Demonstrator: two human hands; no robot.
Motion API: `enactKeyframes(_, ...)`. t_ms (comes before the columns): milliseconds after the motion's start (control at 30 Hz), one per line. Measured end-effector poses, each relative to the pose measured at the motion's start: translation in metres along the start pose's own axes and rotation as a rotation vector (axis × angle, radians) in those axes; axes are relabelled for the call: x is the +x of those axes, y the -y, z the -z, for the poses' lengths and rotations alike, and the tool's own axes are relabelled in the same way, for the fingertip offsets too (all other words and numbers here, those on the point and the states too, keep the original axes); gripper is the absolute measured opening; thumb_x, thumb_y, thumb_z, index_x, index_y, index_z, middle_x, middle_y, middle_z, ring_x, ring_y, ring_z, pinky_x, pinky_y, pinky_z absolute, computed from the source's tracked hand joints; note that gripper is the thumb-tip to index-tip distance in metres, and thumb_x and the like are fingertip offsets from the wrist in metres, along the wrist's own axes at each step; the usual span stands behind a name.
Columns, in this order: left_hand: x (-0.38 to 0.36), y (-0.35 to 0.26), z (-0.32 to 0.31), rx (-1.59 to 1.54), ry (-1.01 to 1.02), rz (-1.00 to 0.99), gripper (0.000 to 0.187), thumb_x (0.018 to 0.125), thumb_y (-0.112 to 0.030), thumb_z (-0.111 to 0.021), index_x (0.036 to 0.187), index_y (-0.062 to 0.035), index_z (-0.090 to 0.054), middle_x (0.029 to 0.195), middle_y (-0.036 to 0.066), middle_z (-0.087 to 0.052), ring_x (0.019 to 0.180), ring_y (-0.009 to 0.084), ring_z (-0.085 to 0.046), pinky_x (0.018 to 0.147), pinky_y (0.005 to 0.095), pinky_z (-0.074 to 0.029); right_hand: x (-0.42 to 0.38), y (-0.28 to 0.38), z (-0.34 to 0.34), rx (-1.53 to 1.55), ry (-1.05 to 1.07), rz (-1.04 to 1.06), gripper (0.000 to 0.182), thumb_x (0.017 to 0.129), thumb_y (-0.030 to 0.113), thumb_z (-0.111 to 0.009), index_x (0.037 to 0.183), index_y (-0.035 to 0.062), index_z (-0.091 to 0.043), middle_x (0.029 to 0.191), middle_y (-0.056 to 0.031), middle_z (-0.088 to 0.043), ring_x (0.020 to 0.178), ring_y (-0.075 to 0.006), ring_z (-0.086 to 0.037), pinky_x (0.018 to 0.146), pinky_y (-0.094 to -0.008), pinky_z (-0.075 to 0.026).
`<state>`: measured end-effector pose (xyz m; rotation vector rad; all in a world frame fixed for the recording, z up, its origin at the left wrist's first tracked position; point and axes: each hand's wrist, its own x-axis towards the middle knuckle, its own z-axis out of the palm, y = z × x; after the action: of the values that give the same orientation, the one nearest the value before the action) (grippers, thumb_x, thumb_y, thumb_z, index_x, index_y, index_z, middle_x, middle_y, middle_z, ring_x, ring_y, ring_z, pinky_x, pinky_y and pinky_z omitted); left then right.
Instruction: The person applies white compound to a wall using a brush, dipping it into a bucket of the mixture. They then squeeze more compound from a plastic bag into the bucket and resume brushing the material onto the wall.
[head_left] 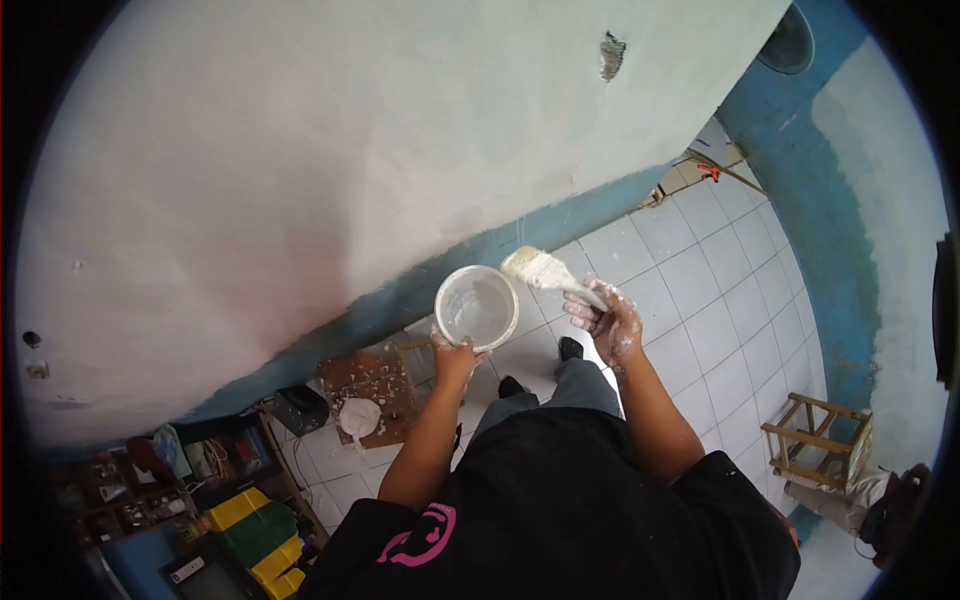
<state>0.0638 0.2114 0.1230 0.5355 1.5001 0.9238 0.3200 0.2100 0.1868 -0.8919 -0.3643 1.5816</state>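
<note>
My left hand (455, 358) grips the near rim and side of a round white tub (445, 309), whose inside is coated with pale grey-white paint. To its right, my right hand (612, 325) is closed around the handle of a wide paintbrush (540, 270). White paint is thick on the brush, and its bristle end points left toward the tub without touching it. White smears cover the fingers and palm of my right hand. In front stands a wall (400, 130), pale over most of its face, with a blue band (500, 245) along the bottom.
A paint-splattered wooden board (365, 385) bearing a white lump (359, 416) lies on the tiled floor (690, 280) at left. A wooden stool (820, 440) stands at right. Cluttered shelves (140, 490) and a yellow-green cloth (257, 535) are lower left. The wall has a chipped hole (612, 56).
</note>
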Motion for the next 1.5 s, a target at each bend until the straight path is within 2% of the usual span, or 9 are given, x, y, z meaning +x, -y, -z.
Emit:
enactKeyframes(300,-0.007,-0.002,-0.031,0.022,-0.013,0.116,0.059,0.082,0.007,-0.04,0.131,-0.0122,-0.012,0.124,0.02,-0.035,0.096,0.0328,-0.056,0.069,0.0416,-0.057,0.067,0.006,0.068,-0.037,-0.302,0.103,0.045,0.09,0.02,-0.044,0.128,-0.0021,-0.034,0.113,-0.0184,-0.054,0.093,-0.0269,-0.061,0.073,-0.0308,-0.052)
enactKeyframes(600,-0.001,0.017,-0.116,0.106,-0.08,0.206,0.05,0.086,0.005,-0.034,0.128,-0.0119,-0.013,0.122,0.023,-0.036,0.094,0.0379,-0.057,0.068,0.0434,-0.058,0.227,0.012,0.113,-0.11,-0.224,0.236,0.039,0.09,0.016,-0.047,0.122,-0.0058,-0.041,0.103,-0.0182,-0.058,0.087,-0.0264,-0.062,0.069,-0.0343,-0.053)
enactKeyframes(733,-0.007,0.017,-0.16,0.095,-0.09,0.211,0.053,0.086,0.006,-0.033,0.129,-0.0136,-0.01,0.122,0.023,-0.035,0.097,0.0381,-0.056,0.073,0.0455,-0.056,0.217,0.081,0.096,-0.002,-0.068,0.315,0.041,0.09,0.015,-0.046,0.124,-0.0064,-0.039,0.103,-0.0181,-0.058,0.087,-0.0249,-0.061,0.068,-0.0333,-0.053)
enactKeyframes(833,-0.001,0.013,-0.189,0.109,-0.078,0.2,0.054,0.085,0.007,-0.035,0.129,-0.0125,-0.01,0.122,0.022,-0.035,0.098,0.0369,-0.055,0.073,0.0448,-0.056,0.186,0.073,0.141,-0.213,-0.185,0.377,0.041,0.09,0.015,-0.047,0.124,-0.0064,-0.04,0.1,-0.0172,-0.059,0.085,-0.0241,-0.062,0.068,-0.0325,-0.053)
enactKeyframes(933,-0.005,0.013,-0.202,0.09,-0.081,0.202,0.054,0.083,0.007,-0.038,0.128,-0.0086,-0.012,0.121,0.021,-0.035,0.099,0.035,-0.054,0.071,0.042,-0.058,0.196,0.046,0.174,-0.12,-0.329,0.106,0.041,0.09,0.015,-0.047,0.124,-0.0056,-0.039,0.098,-0.0167,-0.059,0.083,-0.0233,-0.062,0.067,-0.0318,-0.053)
enactKeyframes(1033,0.004,0.007,-0.217,0.118,-0.077,0.194,0.054,0.083,0.007,-0.037,0.128,-0.0084,-0.012,0.122,0.022,-0.034,0.1,0.0357,-0.054,0.073,0.0432,-0.057,0.243,0.044,0.162,-0.144,-0.192,-0.009,0.041,0.088,0.01,-0.049,0.125,-0.0065,-0.039,0.103,-0.0175,-0.057,0.081,-0.0216,-0.062,0.061,-0.0285,-0.053)
enactKeyframes(1200,0.0,-0.001,-0.223,0.132,-0.133,0.21,0.056,0.082,0.008,-0.037,0.128,-0.0087,-0.011,0.124,0.022,-0.032,0.104,0.0373,-0.051,0.075,0.0458,-0.055,0.232,0.091,0.107,0.217,-0.065,0.156,0.04,0.089,0.013,-0.047,0.123,-0.0064,-0.041,0.093,-0.0158,-0.059,0.077,-0.0202,-0.062,0.058,-0.0276,-0.053)
enactKeyframes(1300,-0.003,-0.001,-0.225,0.194,-0.135,0.184,0.051,0.085,0.007,-0.033,0.127,-0.0072,-0.01,0.123,0.023,-0.034,0.099,0.0363,-0.054,0.074,0.0434,-0.057,0.2,0.074,0.141,0.107,-0.261,0.234,0.036,0.089,0.015,-0.047,0.118,-0.0052,-0.045,0.083,-0.0113,-0.058,0.073,-0.0172,-0.061,0.056,-0.0262,-0.051)
enactKeyframes(1500,0.009,0.015,-0.209,0.26,-0.106,0.21,0.05,0.084,0.009,-0.033,0.127,-0.0077,-0.012,0.122,0.022,-0.034,0.099,0.0363,-0.054,0.074,0.0438,-0.057,0.257,0.013,0.197,-0.226,-0.173,-0.044,0.036,0.089,0.014,-0.048,0.122,-0.0007,-0.045,0.091,-0.0111,-0.057,0.078,-0.0207,-0.062,0.057,-0.0271,-0.052)
